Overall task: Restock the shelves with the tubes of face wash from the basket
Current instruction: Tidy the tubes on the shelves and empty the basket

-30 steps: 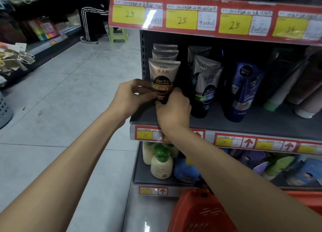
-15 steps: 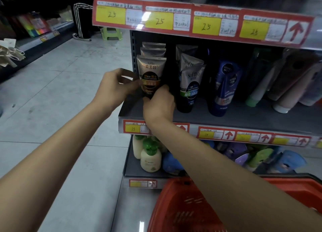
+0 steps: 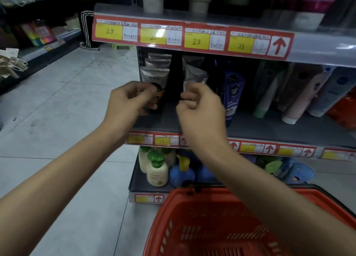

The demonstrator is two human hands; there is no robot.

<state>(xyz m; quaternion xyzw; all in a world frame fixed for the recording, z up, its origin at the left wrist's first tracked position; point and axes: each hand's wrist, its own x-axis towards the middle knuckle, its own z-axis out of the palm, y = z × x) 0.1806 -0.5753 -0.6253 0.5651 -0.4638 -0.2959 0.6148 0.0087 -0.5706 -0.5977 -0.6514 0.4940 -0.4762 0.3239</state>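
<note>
A gold and black tube of face wash (image 3: 155, 78) stands upright at the left end of the grey middle shelf (image 3: 250, 129), at the front of a row of like tubes. My left hand (image 3: 131, 99) hovers just in front of its lower part, fingers loosely curled and holding nothing. My right hand (image 3: 200, 109) is a little to the right, blurred, also holding nothing, in front of the grey Softto tubes (image 3: 193, 73). The red basket (image 3: 192, 217) sits below my arms; no tubes show in the part I can see.
Blue Nivea tubes (image 3: 234, 90) and pale tubes stand further right on the shelf. Lotion bottles (image 3: 157, 171) fill the shelf below. Red and yellow price strips line the shelf edges. A tiled aisle runs left; a person's legs (image 3: 86, 28) and a green stool (image 3: 123, 46) are far back.
Both hands have let go of the gold and black tube and drawn back from the shelf. The tube stays standing in its row. The view has shifted so more of the basket shows.
</note>
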